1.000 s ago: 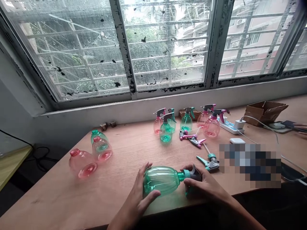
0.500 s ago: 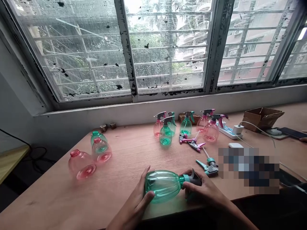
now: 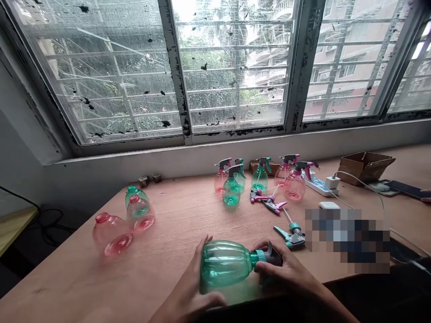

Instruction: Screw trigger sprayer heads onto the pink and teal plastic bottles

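Note:
A green clear spray bottle (image 3: pixel 225 264) lies on its side just above the table's front edge, its base toward the left. My right hand (image 3: pixel 281 264) is closed around the dark grey spray head (image 3: pixel 274 255) and teal collar (image 3: pixel 260 255) at its neck. Against the base rests my left hand (image 3: pixel 198 278), fingers stretched along the far side and thumb spread away from the bottle. Just beyond my right hand lies a loose teal and grey spray head (image 3: pixel 294 235). Pink and grey spray heads (image 3: pixel 274 205) lie farther back.
Headless pink bottles (image 3: pixel 112 235) and a green bottle (image 3: pixel 134 195) stand at left. Several assembled spray bottles (image 3: pixel 231 190) stand at the back. To the right are a power strip (image 3: pixel 319 184), a cardboard box (image 3: pixel 365 168), a phone (image 3: pixel 407 188) and a blurred-out patch.
My left thumb has come off the bottle and swung down toward the table's edge. The bottle has shifted slightly left and down in view. My right hand keeps its hold on the spray head.

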The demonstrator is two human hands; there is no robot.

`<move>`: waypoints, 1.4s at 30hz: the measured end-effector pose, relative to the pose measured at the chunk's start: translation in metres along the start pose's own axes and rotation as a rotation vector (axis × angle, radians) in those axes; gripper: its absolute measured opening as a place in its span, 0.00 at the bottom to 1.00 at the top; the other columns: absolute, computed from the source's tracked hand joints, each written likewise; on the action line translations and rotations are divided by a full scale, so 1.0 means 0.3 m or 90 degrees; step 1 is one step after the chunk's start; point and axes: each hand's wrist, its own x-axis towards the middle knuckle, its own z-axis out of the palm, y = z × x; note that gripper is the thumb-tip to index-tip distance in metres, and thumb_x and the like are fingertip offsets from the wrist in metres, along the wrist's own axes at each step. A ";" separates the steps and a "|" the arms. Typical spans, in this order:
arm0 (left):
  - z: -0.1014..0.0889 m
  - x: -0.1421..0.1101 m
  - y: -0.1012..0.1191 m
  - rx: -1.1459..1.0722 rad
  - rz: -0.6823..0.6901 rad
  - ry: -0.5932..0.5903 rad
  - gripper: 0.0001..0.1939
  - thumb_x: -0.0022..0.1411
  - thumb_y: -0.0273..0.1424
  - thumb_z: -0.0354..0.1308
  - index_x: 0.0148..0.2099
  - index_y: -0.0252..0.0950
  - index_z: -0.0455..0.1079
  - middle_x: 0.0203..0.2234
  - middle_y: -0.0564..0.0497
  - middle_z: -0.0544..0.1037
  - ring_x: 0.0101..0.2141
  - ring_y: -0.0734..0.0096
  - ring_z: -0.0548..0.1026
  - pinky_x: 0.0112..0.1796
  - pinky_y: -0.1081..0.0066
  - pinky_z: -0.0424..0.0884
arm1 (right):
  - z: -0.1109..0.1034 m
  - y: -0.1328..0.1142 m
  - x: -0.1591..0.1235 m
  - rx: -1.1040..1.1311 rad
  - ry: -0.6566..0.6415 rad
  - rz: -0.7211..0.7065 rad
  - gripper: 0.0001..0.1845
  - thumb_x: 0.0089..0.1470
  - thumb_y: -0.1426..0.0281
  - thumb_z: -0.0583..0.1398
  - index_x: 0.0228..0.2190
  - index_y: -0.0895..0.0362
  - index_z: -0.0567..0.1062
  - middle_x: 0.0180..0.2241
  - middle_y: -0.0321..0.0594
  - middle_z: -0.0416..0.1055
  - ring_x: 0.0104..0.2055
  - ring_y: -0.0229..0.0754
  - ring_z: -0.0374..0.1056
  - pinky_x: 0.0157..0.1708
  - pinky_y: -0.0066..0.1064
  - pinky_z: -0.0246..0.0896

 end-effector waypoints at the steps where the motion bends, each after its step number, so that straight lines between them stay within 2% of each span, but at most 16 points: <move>1: -0.003 -0.002 0.003 -0.016 -0.019 -0.003 0.51 0.56 0.54 0.63 0.73 0.46 0.41 0.70 0.43 0.54 0.68 0.45 0.54 0.65 0.46 0.51 | 0.001 -0.004 -0.002 -0.001 -0.004 -0.002 0.20 0.50 0.57 0.69 0.39 0.57 0.74 0.29 0.36 0.77 0.28 0.43 0.75 0.30 0.33 0.71; 3: -0.009 -0.004 0.011 -0.030 -0.068 0.001 0.47 0.62 0.57 0.52 0.73 0.42 0.39 0.70 0.41 0.55 0.68 0.45 0.54 0.65 0.46 0.49 | 0.000 -0.007 -0.005 -0.009 -0.006 -0.005 0.20 0.51 0.57 0.69 0.39 0.57 0.74 0.29 0.37 0.77 0.29 0.43 0.76 0.31 0.33 0.71; 4: -0.011 -0.003 0.016 -0.028 -0.092 0.002 0.48 0.63 0.57 0.51 0.73 0.40 0.35 0.69 0.39 0.55 0.68 0.45 0.53 0.65 0.45 0.47 | -0.001 -0.007 -0.005 -0.010 -0.008 -0.006 0.20 0.51 0.57 0.69 0.39 0.57 0.74 0.29 0.37 0.78 0.30 0.44 0.76 0.33 0.33 0.71; 6: -0.014 0.000 0.025 -0.015 -0.122 -0.014 0.51 0.63 0.55 0.53 0.74 0.36 0.32 0.70 0.38 0.53 0.68 0.45 0.51 0.66 0.46 0.44 | -0.005 -0.004 -0.005 -0.006 -0.015 -0.007 0.20 0.50 0.58 0.70 0.40 0.57 0.74 0.29 0.37 0.78 0.32 0.45 0.77 0.35 0.33 0.71; 8: -0.014 0.003 0.037 -0.002 -0.124 -0.036 0.50 0.62 0.52 0.58 0.73 0.37 0.37 0.70 0.39 0.52 0.68 0.46 0.51 0.66 0.50 0.45 | -0.009 0.004 -0.002 -0.001 -0.011 -0.008 0.20 0.50 0.58 0.70 0.40 0.57 0.74 0.29 0.37 0.79 0.32 0.44 0.77 0.35 0.33 0.70; 11: -0.008 0.008 0.054 0.006 -0.103 -0.025 0.46 0.58 0.42 0.66 0.71 0.42 0.45 0.68 0.44 0.57 0.66 0.49 0.57 0.65 0.56 0.53 | -0.015 0.020 0.005 -0.004 0.002 -0.012 0.19 0.52 0.58 0.69 0.40 0.57 0.73 0.26 0.36 0.78 0.28 0.42 0.75 0.31 0.31 0.69; 14: 0.000 0.010 0.057 0.005 -0.091 0.005 0.49 0.54 0.34 0.70 0.70 0.47 0.46 0.66 0.47 0.61 0.64 0.51 0.60 0.64 0.57 0.55 | -0.018 0.032 0.011 -0.004 0.010 -0.015 0.19 0.52 0.58 0.69 0.39 0.57 0.73 0.25 0.35 0.77 0.27 0.41 0.74 0.30 0.30 0.68; 17: 0.001 0.009 0.040 -0.010 -0.079 0.000 0.53 0.54 0.37 0.70 0.72 0.45 0.41 0.68 0.45 0.59 0.66 0.50 0.57 0.66 0.55 0.50 | -0.018 0.036 0.014 0.006 0.015 -0.010 0.20 0.52 0.58 0.69 0.40 0.58 0.72 0.25 0.34 0.77 0.27 0.40 0.74 0.29 0.30 0.69; 20: -0.007 0.009 0.020 -0.029 -0.095 -0.012 0.48 0.64 0.46 0.59 0.74 0.38 0.34 0.71 0.42 0.50 0.69 0.51 0.48 0.67 0.54 0.43 | -0.017 0.034 0.016 0.003 0.013 -0.007 0.20 0.53 0.58 0.68 0.40 0.57 0.72 0.24 0.34 0.76 0.26 0.40 0.74 0.28 0.30 0.69; 22: -0.013 0.011 0.015 -0.022 -0.117 -0.013 0.46 0.66 0.48 0.55 0.74 0.35 0.37 0.72 0.42 0.46 0.70 0.51 0.44 0.67 0.53 0.41 | -0.016 0.032 0.019 -0.002 0.019 -0.009 0.19 0.52 0.58 0.69 0.39 0.57 0.73 0.25 0.34 0.76 0.27 0.40 0.74 0.28 0.29 0.69; 26: -0.012 0.013 0.036 0.016 -0.085 0.003 0.44 0.62 0.42 0.63 0.72 0.41 0.45 0.71 0.46 0.50 0.70 0.50 0.47 0.67 0.53 0.43 | -0.015 0.031 0.024 0.005 0.040 -0.006 0.19 0.52 0.58 0.68 0.39 0.57 0.73 0.24 0.33 0.76 0.26 0.40 0.73 0.29 0.29 0.69; 30: -0.001 0.007 0.052 0.008 -0.061 0.015 0.46 0.64 0.33 0.61 0.73 0.50 0.35 0.71 0.52 0.50 0.70 0.56 0.46 0.67 0.53 0.44 | -0.017 0.032 0.023 -0.003 0.040 -0.009 0.21 0.52 0.58 0.68 0.41 0.57 0.72 0.25 0.34 0.76 0.27 0.41 0.74 0.29 0.31 0.69; 33: -0.001 0.002 0.039 -0.010 -0.080 0.016 0.50 0.63 0.37 0.62 0.74 0.45 0.30 0.72 0.48 0.48 0.70 0.54 0.44 0.67 0.53 0.42 | -0.019 0.029 0.020 -0.010 0.037 -0.013 0.20 0.52 0.58 0.68 0.41 0.57 0.72 0.25 0.34 0.77 0.27 0.41 0.74 0.30 0.31 0.69; 36: -0.009 0.001 0.030 -0.007 -0.090 0.019 0.45 0.64 0.42 0.60 0.73 0.40 0.40 0.72 0.45 0.47 0.70 0.50 0.44 0.67 0.51 0.41 | -0.020 0.026 0.018 -0.009 0.028 -0.013 0.21 0.53 0.58 0.68 0.41 0.58 0.72 0.24 0.35 0.77 0.27 0.41 0.74 0.30 0.31 0.68; 38: -0.011 0.003 0.035 0.013 -0.084 0.015 0.43 0.62 0.42 0.62 0.72 0.42 0.47 0.71 0.46 0.50 0.70 0.48 0.45 0.67 0.50 0.42 | -0.020 0.024 0.018 -0.001 0.027 -0.008 0.21 0.53 0.57 0.68 0.41 0.58 0.72 0.23 0.36 0.78 0.26 0.42 0.74 0.30 0.31 0.68; 42: 0.000 0.006 0.048 0.010 -0.063 0.018 0.47 0.62 0.35 0.63 0.73 0.48 0.39 0.71 0.50 0.52 0.69 0.51 0.50 0.67 0.51 0.46 | -0.018 0.022 0.016 0.012 0.047 -0.003 0.22 0.52 0.57 0.68 0.41 0.58 0.72 0.23 0.35 0.78 0.26 0.42 0.74 0.29 0.31 0.68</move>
